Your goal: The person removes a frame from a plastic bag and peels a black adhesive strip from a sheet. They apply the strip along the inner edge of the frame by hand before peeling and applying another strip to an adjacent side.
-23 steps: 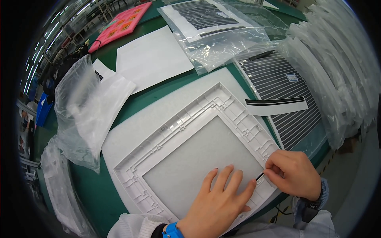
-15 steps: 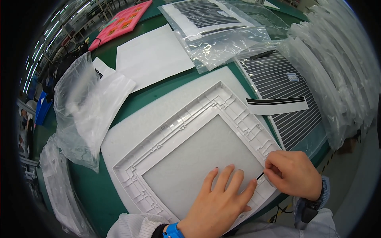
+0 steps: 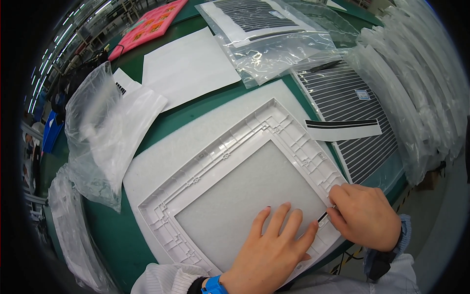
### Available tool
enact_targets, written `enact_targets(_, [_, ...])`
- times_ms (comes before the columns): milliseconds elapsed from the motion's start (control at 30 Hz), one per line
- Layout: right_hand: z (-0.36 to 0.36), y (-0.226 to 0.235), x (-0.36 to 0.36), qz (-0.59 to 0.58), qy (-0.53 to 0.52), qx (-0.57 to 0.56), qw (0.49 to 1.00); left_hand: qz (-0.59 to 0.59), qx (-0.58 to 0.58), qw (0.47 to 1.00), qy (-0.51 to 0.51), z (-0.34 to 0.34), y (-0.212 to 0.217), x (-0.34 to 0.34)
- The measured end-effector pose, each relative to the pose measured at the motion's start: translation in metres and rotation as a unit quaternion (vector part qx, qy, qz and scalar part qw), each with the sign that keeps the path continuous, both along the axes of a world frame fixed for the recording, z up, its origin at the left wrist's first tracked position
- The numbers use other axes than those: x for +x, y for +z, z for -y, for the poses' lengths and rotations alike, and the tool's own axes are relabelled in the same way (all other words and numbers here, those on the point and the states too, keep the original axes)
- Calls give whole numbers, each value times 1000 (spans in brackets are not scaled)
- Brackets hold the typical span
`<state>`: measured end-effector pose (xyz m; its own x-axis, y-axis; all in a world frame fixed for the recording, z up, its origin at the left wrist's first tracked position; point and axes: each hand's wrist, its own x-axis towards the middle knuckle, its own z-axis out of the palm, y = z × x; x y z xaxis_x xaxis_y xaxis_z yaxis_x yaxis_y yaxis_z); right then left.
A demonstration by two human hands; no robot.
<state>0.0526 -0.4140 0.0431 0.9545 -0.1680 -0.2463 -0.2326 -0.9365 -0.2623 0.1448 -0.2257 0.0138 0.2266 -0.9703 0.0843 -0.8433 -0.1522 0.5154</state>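
we are pressing our left hand flat, fingers spread open, on the grey panel inside the white plastic frame, which is lying on a white foam sheet on the green table right in front of us. our right hand is closing its fingertips on a thin black strip at the frame's near right edge, just beside our left little finger. to the right, a striped black-and-white film sheet is lying flat with a loose cut strip of the same film across it. crumpled clear plastic bags are sitting to the left, a pink tray far back.
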Motion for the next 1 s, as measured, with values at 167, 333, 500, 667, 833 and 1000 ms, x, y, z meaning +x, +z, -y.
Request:
enact_targets(167, [9,3,-15,89,-70,55,992,7,5,1000,2,-4,1,1])
enact_targets(333, [11,-18,-27,177,-148,105,967,56,58,997,-11,-26,34,-9])
enact_targets(500, [7,-30,-42,200,-177,179,947,43,79,996,-8,-67,52,-37])
enact_targets(667, [-30,-40,-52,188,-102,262,941,-76,80,989,97,-81,29,-71])
enact_targets(833, [-37,-46,-58,211,-108,228,944,-104,-37,979,172,-61,5,-80])
enact_targets(1000, [-38,-51,-54,207,-105,231,945,-134,-35,971,195,-47,4,-72])
